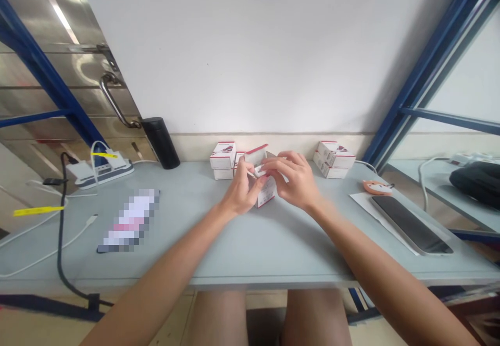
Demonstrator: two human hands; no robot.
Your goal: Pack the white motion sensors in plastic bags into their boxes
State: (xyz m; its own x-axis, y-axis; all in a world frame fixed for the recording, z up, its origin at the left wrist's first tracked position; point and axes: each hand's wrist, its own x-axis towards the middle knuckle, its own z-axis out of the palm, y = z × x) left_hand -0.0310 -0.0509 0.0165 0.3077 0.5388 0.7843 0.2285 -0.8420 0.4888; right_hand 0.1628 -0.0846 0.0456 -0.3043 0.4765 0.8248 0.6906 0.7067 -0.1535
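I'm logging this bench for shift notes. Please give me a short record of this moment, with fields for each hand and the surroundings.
Left hand: holds a white box with red edges, its flap open
Right hand: also on the box, at its upper side
Nearby: stacked similar boxes on both sides, left and right
Rest: black bottle, power strip, dark phone on white paper, pale table
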